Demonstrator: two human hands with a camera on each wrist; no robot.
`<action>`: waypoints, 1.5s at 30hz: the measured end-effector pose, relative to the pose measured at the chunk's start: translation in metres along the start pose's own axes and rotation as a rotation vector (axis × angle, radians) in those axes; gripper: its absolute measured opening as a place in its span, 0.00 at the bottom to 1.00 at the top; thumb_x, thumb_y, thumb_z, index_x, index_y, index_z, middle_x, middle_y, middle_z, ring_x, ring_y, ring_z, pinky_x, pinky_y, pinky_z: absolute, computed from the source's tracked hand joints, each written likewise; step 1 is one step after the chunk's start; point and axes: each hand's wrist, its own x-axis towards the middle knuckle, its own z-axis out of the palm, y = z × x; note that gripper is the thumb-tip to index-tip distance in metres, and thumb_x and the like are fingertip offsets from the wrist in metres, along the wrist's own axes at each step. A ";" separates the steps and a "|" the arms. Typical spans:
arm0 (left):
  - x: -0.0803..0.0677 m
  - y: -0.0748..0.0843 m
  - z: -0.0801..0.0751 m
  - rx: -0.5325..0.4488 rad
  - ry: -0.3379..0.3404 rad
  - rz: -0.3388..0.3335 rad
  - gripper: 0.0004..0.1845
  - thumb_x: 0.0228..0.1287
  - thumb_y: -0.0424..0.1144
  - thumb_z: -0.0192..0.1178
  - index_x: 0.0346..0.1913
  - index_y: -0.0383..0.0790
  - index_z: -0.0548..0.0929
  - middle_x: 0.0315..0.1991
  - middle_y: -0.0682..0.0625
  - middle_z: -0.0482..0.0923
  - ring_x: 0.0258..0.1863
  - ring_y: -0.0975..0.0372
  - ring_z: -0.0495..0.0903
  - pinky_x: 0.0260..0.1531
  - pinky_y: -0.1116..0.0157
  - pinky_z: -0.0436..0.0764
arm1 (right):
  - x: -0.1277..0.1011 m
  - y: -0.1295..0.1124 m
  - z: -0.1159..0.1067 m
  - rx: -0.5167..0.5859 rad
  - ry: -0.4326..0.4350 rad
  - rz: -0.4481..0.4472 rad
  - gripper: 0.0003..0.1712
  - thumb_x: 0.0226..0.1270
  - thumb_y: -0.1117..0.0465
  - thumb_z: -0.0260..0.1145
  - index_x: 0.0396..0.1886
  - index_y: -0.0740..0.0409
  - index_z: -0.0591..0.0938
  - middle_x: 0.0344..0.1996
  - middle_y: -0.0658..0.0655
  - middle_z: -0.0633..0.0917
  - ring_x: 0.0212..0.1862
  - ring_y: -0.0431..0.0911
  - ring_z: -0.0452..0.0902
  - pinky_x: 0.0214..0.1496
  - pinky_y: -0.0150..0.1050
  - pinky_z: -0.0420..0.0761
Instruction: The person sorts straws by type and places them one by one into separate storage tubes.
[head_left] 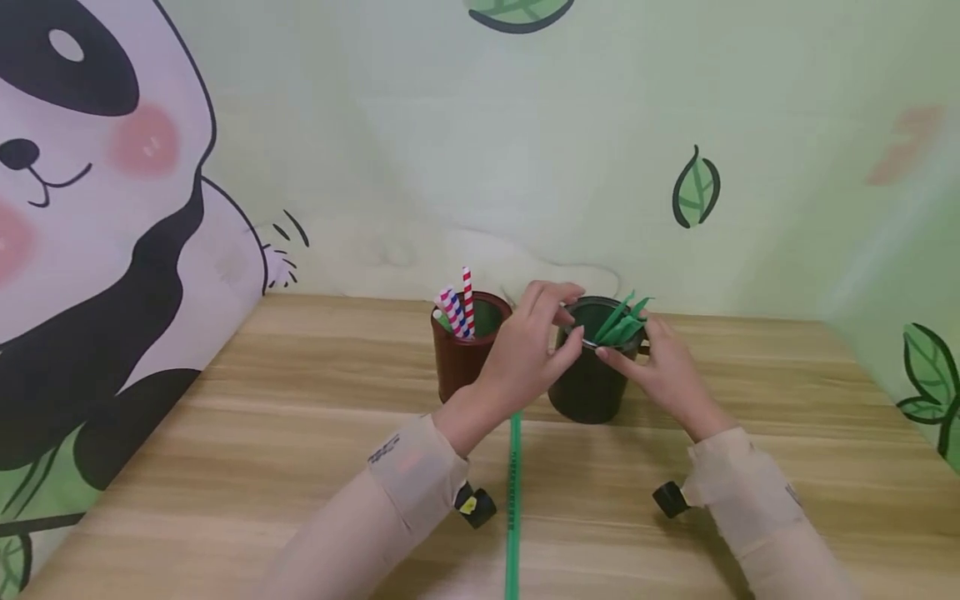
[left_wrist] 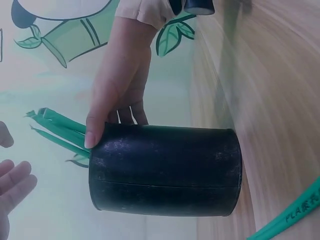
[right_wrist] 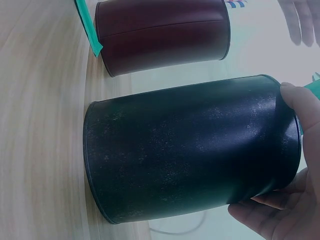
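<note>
Two cups stand side by side at the back of the table (head_left: pixel 300 467): a brown cup (head_left: pixel 459 362) holding striped straws (head_left: pixel 459 307), and just right of it a dark cup (head_left: pixel 588 387) holding green straws (head_left: pixel 624 323). Both hands are at the dark cup's rim.

Right hand (head_left: pixel 663 367): thumb laid on the rim's near edge and fingers behind the far wall, so it appears to hold the cup lightly at the top. The left wrist view shows the thumb on the lip with the fingers behind.

Left hand (head_left: pixel 528 354): fingers loosely bent over the rim from the left, tips close to the green straws. Cannot tell whether they pinch a straw or only hover; the left wrist view shows only relaxed fingertips at its edge.

One more green straw (head_left: pixel 513 500) lies flat on the table, running from below the left hand toward the camera.

Handling, as judged: the dark cup looks rigid, smooth-walled and light, liable to tip if pulled by the rim, so steadying it lower on the wall seems safer. The straws look thin, light and easily bent; best taken near the middle or by the upper end.

Hidden: the cup's inside, the straws' lower ends, and the far end of the flat straw under the left wrist.
</note>
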 end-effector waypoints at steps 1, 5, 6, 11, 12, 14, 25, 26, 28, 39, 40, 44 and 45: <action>-0.003 0.000 -0.002 -0.008 0.005 -0.002 0.18 0.62 0.30 0.60 0.55 0.33 0.73 0.46 0.42 0.74 0.39 0.59 0.82 0.39 0.70 0.83 | 0.000 -0.001 0.001 0.001 -0.002 0.005 0.41 0.63 0.45 0.66 0.67 0.64 0.65 0.61 0.69 0.72 0.62 0.62 0.68 0.61 0.61 0.72; -0.016 -0.001 -0.009 -0.031 0.010 -0.022 0.16 0.60 0.30 0.61 0.52 0.33 0.74 0.42 0.43 0.74 0.36 0.59 0.81 0.41 0.68 0.83 | 0.001 -0.005 0.007 0.001 -0.008 0.014 0.42 0.62 0.44 0.66 0.68 0.64 0.65 0.62 0.68 0.71 0.63 0.61 0.67 0.63 0.60 0.70; -0.020 -0.002 -0.010 -0.031 0.005 -0.027 0.16 0.60 0.30 0.61 0.51 0.33 0.75 0.42 0.43 0.75 0.35 0.59 0.81 0.40 0.69 0.83 | 0.002 -0.006 0.008 0.001 -0.010 0.017 0.42 0.62 0.44 0.66 0.68 0.64 0.65 0.62 0.68 0.71 0.64 0.61 0.67 0.63 0.60 0.70; -0.040 -0.003 -0.015 -0.020 -0.041 -0.049 0.12 0.59 0.29 0.62 0.46 0.34 0.76 0.39 0.44 0.76 0.32 0.61 0.79 0.35 0.71 0.82 | 0.005 -0.011 0.015 0.015 -0.023 0.035 0.44 0.61 0.44 0.66 0.69 0.63 0.63 0.64 0.67 0.70 0.64 0.60 0.67 0.63 0.59 0.72; -0.043 -0.004 -0.016 -0.017 -0.050 -0.052 0.12 0.59 0.29 0.62 0.45 0.34 0.76 0.38 0.44 0.76 0.31 0.61 0.79 0.34 0.71 0.82 | 0.005 -0.013 0.016 0.016 -0.026 0.037 0.44 0.61 0.43 0.66 0.69 0.63 0.63 0.64 0.67 0.69 0.64 0.60 0.68 0.63 0.59 0.72; -0.050 -0.004 -0.018 -0.012 -0.068 -0.061 0.12 0.58 0.29 0.63 0.45 0.34 0.76 0.38 0.45 0.76 0.30 0.62 0.79 0.32 0.71 0.82 | 0.006 -0.015 0.018 0.021 -0.031 0.036 0.45 0.61 0.43 0.66 0.70 0.62 0.62 0.65 0.67 0.69 0.64 0.60 0.68 0.63 0.59 0.72; -0.075 -0.003 -0.030 0.007 -0.173 -0.210 0.15 0.57 0.31 0.65 0.47 0.36 0.76 0.40 0.46 0.75 0.32 0.62 0.79 0.32 0.70 0.82 | 0.012 -0.025 0.025 0.043 -0.035 0.016 0.46 0.59 0.40 0.68 0.70 0.59 0.62 0.64 0.65 0.70 0.64 0.58 0.68 0.62 0.57 0.74; -0.077 -0.003 -0.032 0.009 -0.185 -0.233 0.15 0.57 0.31 0.66 0.47 0.36 0.76 0.40 0.46 0.75 0.32 0.63 0.79 0.32 0.71 0.82 | 0.012 -0.025 0.025 0.043 -0.036 0.014 0.46 0.59 0.40 0.67 0.70 0.59 0.62 0.65 0.64 0.70 0.64 0.58 0.68 0.62 0.57 0.74; -0.079 -0.002 -0.034 0.011 -0.204 -0.269 0.16 0.57 0.32 0.66 0.47 0.36 0.76 0.41 0.46 0.75 0.32 0.62 0.79 0.31 0.72 0.81 | 0.013 -0.026 0.026 0.042 -0.035 0.011 0.46 0.59 0.40 0.67 0.70 0.59 0.62 0.65 0.64 0.70 0.65 0.58 0.67 0.63 0.57 0.73; -0.088 0.008 -0.055 0.000 -0.188 -0.344 0.18 0.57 0.31 0.66 0.50 0.37 0.75 0.41 0.48 0.75 0.32 0.63 0.77 0.31 0.69 0.83 | 0.018 -0.034 0.033 0.041 -0.064 0.008 0.51 0.58 0.38 0.67 0.72 0.62 0.60 0.68 0.66 0.67 0.68 0.59 0.64 0.67 0.59 0.68; -0.089 0.009 -0.056 0.000 -0.193 -0.350 0.19 0.57 0.31 0.66 0.51 0.37 0.75 0.41 0.48 0.75 0.32 0.63 0.77 0.31 0.69 0.82 | 0.019 -0.035 0.034 0.043 -0.067 0.010 0.52 0.58 0.38 0.67 0.72 0.63 0.59 0.68 0.66 0.67 0.68 0.59 0.63 0.67 0.59 0.68; -0.095 0.011 -0.057 0.008 -0.221 -0.375 0.17 0.57 0.31 0.65 0.50 0.37 0.75 0.38 0.48 0.74 0.31 0.63 0.77 0.31 0.72 0.81 | 0.020 -0.036 0.034 0.045 -0.069 0.022 0.52 0.58 0.38 0.67 0.73 0.63 0.58 0.69 0.67 0.66 0.69 0.60 0.62 0.68 0.59 0.67; -0.096 0.011 -0.057 0.010 -0.227 -0.382 0.17 0.57 0.30 0.65 0.49 0.36 0.75 0.38 0.48 0.74 0.31 0.63 0.77 0.31 0.72 0.80 | 0.020 -0.036 0.034 0.047 -0.069 0.023 0.52 0.58 0.38 0.67 0.73 0.63 0.58 0.69 0.67 0.65 0.69 0.60 0.62 0.68 0.59 0.67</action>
